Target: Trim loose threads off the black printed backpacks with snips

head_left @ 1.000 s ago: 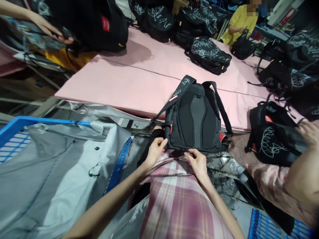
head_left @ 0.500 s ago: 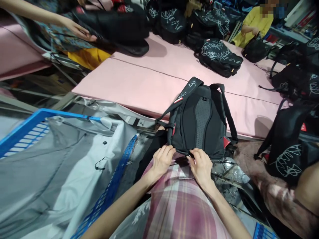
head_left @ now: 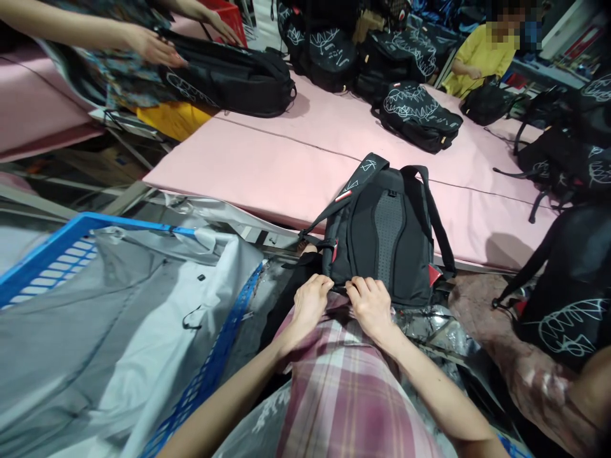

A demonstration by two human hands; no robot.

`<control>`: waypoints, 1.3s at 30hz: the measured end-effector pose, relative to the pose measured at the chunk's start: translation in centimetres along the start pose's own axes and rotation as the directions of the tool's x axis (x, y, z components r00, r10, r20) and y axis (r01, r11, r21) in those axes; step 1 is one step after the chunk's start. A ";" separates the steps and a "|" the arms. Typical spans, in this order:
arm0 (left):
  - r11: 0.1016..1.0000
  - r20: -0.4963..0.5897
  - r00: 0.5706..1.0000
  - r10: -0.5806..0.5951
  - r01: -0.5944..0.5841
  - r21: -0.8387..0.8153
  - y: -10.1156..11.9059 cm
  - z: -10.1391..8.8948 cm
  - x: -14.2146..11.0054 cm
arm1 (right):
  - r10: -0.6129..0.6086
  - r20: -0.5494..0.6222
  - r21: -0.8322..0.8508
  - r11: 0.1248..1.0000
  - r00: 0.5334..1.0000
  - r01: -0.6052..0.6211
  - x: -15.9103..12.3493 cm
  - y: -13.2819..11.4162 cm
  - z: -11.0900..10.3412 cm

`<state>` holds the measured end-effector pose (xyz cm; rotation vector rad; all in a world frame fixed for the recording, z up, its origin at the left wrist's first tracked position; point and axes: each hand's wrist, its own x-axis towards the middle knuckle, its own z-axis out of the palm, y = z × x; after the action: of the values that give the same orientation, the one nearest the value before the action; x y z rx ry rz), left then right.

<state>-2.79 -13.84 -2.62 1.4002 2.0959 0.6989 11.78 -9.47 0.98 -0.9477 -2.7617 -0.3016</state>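
A black backpack [head_left: 413, 254] stands at the near edge of the pink-covered table [head_left: 229, 152], its padded back panel and two shoulder straps facing me. My left hand [head_left: 311, 299] pinches the bottom edge of the backpack near its left corner. Just to the right, my right hand [head_left: 371, 305] has its fingers closed on the same bottom edge. What exactly lies between the fingertips, a seam or a strip, is too small to make out. Red tags show on both sides of the pack.
A blue plastic basket [head_left: 71, 222] lined with grey fabric stands at my left. Another black backpack [head_left: 420, 117] with white drawn lines lies farther back. At upper left, a co-worker's hands [head_left: 153, 48] handle a black backpack [head_left: 238, 79]. Another person sits close at right with a backpack [head_left: 568, 286].
My right hand has slid left along the bottom edge, closer to my left hand. The co-worker at upper left has turned their backpack over, and a second hand now shows there.
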 end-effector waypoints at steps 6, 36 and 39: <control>0.982 0.004 0.997 0.079 -0.078 0.173 1.1 -0.2 0.1 | -0.082 0.222 0.003 0.996 0.971 0.084 2.1 0.2 -1.2; 0.987 0.179 0.981 -0.072 0.096 -0.131 -0.2 -0.8 2.1 | 0.040 0.210 0.063 0.997 0.977 -0.054 1.5 1.1 -0.8; 0.984 0.183 0.980 -0.076 0.103 -0.142 -0.2 -0.9 2.2 | 0.039 0.194 0.067 0.996 0.980 -0.053 1.4 1.0 -0.7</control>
<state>-4.20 -11.93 -2.40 1.2300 1.9136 0.6573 11.41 -8.03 2.19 -1.0732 -2.8953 -0.1074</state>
